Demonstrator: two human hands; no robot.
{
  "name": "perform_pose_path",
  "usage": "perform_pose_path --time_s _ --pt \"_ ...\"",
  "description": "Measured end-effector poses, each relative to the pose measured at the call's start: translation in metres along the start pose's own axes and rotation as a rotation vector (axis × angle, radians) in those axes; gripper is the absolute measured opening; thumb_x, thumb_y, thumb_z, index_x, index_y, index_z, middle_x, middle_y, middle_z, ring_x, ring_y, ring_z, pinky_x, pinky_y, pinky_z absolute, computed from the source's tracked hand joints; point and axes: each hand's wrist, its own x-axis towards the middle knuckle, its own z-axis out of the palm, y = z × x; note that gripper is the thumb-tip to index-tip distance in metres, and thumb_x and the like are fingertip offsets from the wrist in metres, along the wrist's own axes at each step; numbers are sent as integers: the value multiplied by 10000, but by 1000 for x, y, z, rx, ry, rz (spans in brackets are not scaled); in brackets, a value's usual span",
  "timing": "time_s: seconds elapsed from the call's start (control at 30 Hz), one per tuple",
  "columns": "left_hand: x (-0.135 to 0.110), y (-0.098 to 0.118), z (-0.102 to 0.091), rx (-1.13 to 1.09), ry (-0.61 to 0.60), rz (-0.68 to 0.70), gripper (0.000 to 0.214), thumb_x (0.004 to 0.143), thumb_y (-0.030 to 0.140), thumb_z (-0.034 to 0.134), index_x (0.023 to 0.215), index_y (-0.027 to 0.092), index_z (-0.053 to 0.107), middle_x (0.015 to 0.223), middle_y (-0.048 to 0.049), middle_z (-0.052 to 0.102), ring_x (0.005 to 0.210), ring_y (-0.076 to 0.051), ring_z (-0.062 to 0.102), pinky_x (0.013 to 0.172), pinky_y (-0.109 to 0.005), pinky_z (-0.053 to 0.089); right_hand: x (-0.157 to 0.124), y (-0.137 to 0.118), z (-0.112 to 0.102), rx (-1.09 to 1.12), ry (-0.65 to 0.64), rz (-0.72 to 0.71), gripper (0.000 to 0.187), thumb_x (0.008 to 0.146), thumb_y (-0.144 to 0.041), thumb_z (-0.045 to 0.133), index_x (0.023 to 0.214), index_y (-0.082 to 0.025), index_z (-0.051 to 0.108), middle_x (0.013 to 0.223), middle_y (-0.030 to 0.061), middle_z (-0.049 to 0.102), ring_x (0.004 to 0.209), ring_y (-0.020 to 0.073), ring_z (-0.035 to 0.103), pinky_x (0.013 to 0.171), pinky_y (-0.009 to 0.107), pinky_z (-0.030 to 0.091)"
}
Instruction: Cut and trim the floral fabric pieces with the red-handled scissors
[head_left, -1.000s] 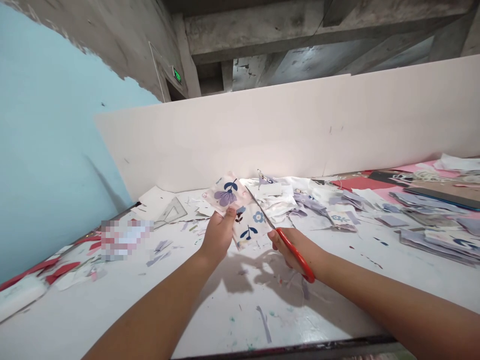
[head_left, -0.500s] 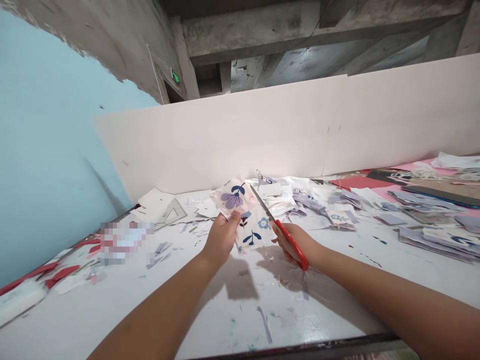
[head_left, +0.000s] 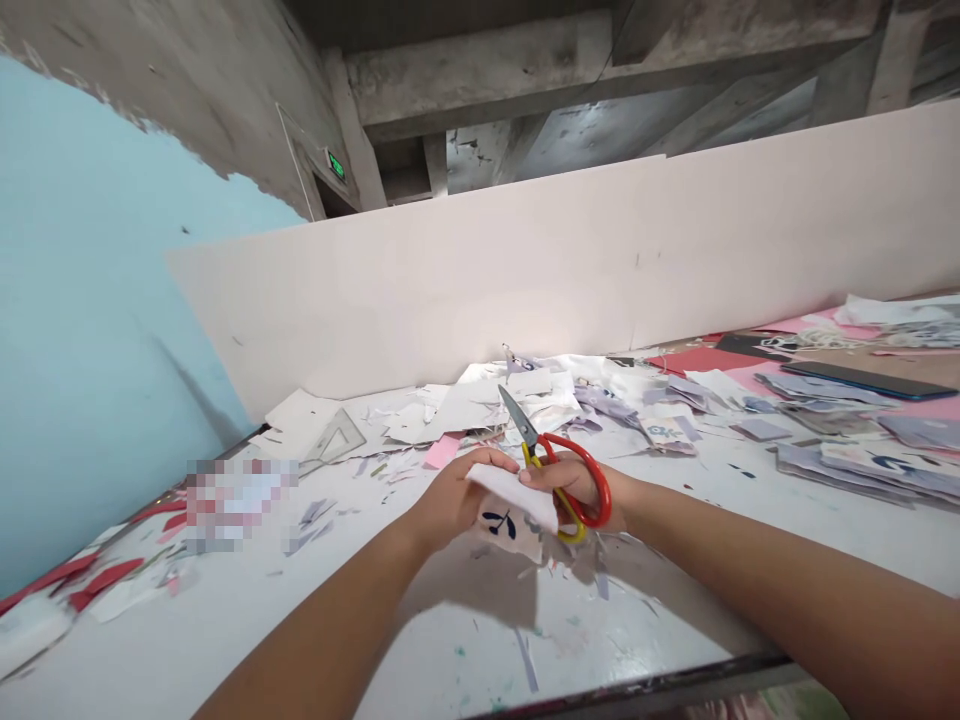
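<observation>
My left hand (head_left: 454,500) is closed on a flower-printed sheet (head_left: 517,535), gripping its left side. The sheet is folded over, so a strip of its white back shows above a dark blue leaf print; I cannot tell whether it is paper or cloth. In my right hand (head_left: 574,478) is a pair of scissors (head_left: 525,420) with one red and one yellow handle. The blades point up and away and look closed, free of the sheet. My right thumb and fingers also touch the sheet's upper right edge.
Paper-like scraps (head_left: 480,405) are heaped behind my hands, near a clear set square (head_left: 336,437). Stacked lilac pieces (head_left: 840,475) and a dark phone-like slab (head_left: 870,379) lie to the right. Red scraps (head_left: 105,583) are at far left. A pale partition (head_left: 420,300) stands behind the table.
The sheet was upright and open with the blades along its right edge. Now it is lowered and folded over, the scissors have turned in my right hand, and both hands are closer together.
</observation>
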Motion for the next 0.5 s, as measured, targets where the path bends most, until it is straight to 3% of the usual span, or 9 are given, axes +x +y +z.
perform_pose_path --time_s 0.07,0.17,0.23,0.33,0.5 --pt "2 1 1 -121 54 -151 391 661 388 627 1015 248 537 918 -31 585 714 -156 553 586 -254 423 0 0 1 7 4 -31 187 539 -209 697 584 -137 531 471 -31 537 403 70 488 358 158 358" --pt "4 3 1 -189 127 -272 406 738 506 483 1054 252 506 849 -28 576 671 -145 544 519 -236 415 3 1 -3 18 76 -102 230 514 -198 699 569 -161 479 471 -54 519 423 71 490 396 172 373" --pt "5 4 0 -161 88 -286 455 754 535 440 1094 235 479 807 -33 568 663 -150 545 510 -247 429 7 3 -7 10 139 -146 241 531 -212 688 578 -174 454 456 -66 500 413 70 474 404 181 372" --pt "5 4 -2 -28 88 -272 540 690 417 598 1153 215 406 728 -3 551 588 -123 525 504 -244 432 10 7 -9 -36 204 -176 228 554 -202 675 612 -183 455 430 -79 476 385 70 452 393 187 370" --pt "6 -2 0 152 122 -278 474 681 379 619 1071 196 421 632 23 536 514 -115 516 469 -233 405 2 1 -2 -130 181 -143 135 564 -145 620 620 -173 501 467 -47 529 425 121 539 405 218 433"
